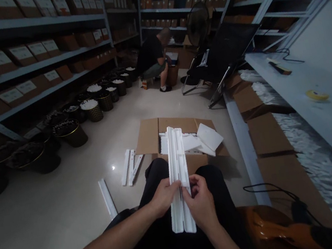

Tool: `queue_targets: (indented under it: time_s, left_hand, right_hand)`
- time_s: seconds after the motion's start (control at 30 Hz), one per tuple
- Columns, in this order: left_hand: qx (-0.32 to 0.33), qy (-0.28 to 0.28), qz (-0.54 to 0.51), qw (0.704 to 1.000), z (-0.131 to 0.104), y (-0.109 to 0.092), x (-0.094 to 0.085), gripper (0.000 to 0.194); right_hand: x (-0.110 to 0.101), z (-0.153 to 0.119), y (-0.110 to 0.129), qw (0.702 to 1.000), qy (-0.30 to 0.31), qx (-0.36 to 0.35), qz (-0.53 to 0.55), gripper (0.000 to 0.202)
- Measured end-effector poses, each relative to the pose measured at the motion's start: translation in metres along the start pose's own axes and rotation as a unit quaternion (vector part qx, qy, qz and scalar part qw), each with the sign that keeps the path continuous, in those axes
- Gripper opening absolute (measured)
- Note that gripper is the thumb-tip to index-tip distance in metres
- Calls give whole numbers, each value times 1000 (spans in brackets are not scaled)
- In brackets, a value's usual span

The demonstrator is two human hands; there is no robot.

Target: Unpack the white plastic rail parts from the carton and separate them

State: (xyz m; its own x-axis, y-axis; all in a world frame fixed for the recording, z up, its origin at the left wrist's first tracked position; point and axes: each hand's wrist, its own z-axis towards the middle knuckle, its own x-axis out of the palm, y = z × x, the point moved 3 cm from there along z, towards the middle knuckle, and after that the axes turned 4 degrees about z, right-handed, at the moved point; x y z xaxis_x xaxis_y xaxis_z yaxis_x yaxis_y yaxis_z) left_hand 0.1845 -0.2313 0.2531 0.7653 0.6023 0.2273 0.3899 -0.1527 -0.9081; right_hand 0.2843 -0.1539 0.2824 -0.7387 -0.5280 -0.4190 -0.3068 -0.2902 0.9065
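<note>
Between my knees stands a long white plastic case (182, 219), opened along its length into two hollow halves side by side. My left hand (164, 195) grips its left half, thumb lying across the front near the middle. My right hand (200, 199) pinches the right half at about the same height, fingers curled. Behind the case, an opened cardboard box (147, 136) on the floor holds white pieces, with white foam sheets (210, 137) on top. Several white strips (131, 167) lie on the floor to its left, and another white strip (107, 198) lies nearer my left knee.
Baskets (92, 111) of parts line the left shelves (25, 27). A person (152, 61) sits at the back near a fan (198, 24) and a black folding chair (224, 53). On the right are a white table (304, 75), cartons (269, 134) and an orange object (275, 229).
</note>
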Motion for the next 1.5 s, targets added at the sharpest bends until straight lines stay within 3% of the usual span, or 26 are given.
queue_targets:
  time_s: [0.27,0.7,0.83,0.9,1.07,1.1,1.17,1.23,1.33,1.43,1.5]
  left_hand:
    - [10,-1,7,1000,0,-1,2,33]
    - [7,-5,16,1000,1,0,1,28]
    - [24,-7,-2,1000,4,0,-2,31]
    - [29,-24,-21,999,4,0,-5,36]
    - [29,3,-107,994,4,5,-2,46]
    - [31,-10,-110,993,4,5,-1,45]
    - [38,-92,-85,991,5,3,-5,41]
    - [19,-184,-52,981,5,-5,-16,36]
    - [-43,-225,-55,972,11,-31,-54,34]
    - [-53,-292,-32,954,15,-62,-130,33]
    - [-69,-338,-18,938,10,-71,-186,33]
  right_hand:
    - [-1,-1,-1,999,-2,9,-43,29]
    - [1,3,-9,1000,4,12,-14,31]
    - [4,5,-20,987,61,49,141,56]
    - [9,1,-25,975,107,80,180,55]
    - [21,-11,-25,986,145,43,62,46]
    - [24,-11,-23,986,154,40,46,46]
    - [30,-10,-18,982,176,47,43,48]
    - [33,-4,-12,980,180,51,68,49]
    - [29,9,-14,983,151,81,71,50]
    - [15,26,-39,978,128,164,30,56]
    - [2,37,-65,973,117,201,-1,55]
